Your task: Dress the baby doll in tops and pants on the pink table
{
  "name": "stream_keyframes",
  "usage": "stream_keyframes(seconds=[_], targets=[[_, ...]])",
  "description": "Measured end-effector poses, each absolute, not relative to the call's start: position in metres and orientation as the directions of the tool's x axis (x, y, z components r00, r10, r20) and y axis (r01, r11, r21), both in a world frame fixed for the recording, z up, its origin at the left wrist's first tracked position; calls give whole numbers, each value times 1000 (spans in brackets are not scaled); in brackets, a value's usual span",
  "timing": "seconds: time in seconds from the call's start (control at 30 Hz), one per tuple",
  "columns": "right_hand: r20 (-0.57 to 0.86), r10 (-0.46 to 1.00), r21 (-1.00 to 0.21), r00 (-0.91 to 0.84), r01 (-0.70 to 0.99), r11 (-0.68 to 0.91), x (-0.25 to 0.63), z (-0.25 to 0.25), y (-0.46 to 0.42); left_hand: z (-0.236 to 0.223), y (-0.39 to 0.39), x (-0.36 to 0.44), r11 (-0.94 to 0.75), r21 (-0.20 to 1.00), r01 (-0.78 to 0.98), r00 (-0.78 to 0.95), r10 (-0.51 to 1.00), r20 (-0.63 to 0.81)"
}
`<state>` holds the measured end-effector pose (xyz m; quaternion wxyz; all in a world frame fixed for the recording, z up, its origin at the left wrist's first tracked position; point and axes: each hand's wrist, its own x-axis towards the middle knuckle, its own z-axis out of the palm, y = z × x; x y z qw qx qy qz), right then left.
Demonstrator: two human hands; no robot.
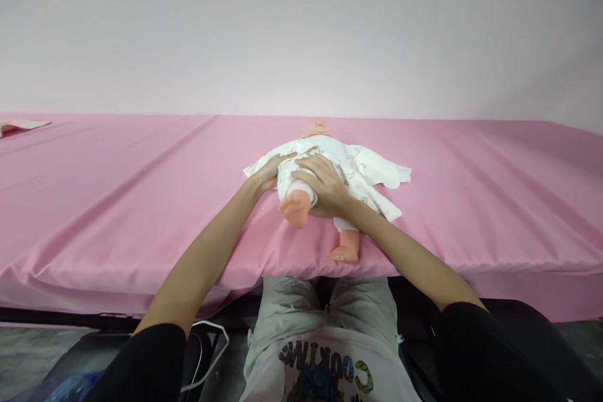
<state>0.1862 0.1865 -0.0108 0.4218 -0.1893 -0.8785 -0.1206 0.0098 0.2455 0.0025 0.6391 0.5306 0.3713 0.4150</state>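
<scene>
A baby doll (pixel 349 241) in white patterned clothes lies on its back on the pink-covered table, feet towards me. Its white top (pixel 372 166) is spread out on both sides, the sleeves flat. One leg, in white trousers, is raised, and its bare foot (pixel 296 207) points at me. My left hand (pixel 273 171) grips the clothed leg from the left, fingertips partly hidden by cloth. From the right my right hand (pixel 325 187) wraps over the same leg, its fingers across the trouser fabric. The doll's other leg rests near the table's front edge.
The pink sheet (pixel 141 201) has long creases. A white partition (pixel 301 50) rises behind the table. At the far left lies a folded cloth (pixel 21 125). Below the front edge, a white cable (pixel 221 345) hangs by a dark chair (pixel 85 358).
</scene>
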Motion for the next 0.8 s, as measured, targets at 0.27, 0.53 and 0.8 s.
stream_keyframes(seconds=[0.27, 0.53, 0.8], targets=[[629, 9, 267, -777, 228, 936, 176, -11, 173, 31, 270, 21, 77, 991, 112, 451, 885, -120], [371, 117, 227, -921, 212, 951, 171, -11, 158, 72, 293, 24, -256, 687, 680, 381, 924, -33], [266, 218, -57, -939, 211, 976, 172, -8, 147, 74, 276, 65, -505, 376, 777, 512, 854, 91]])
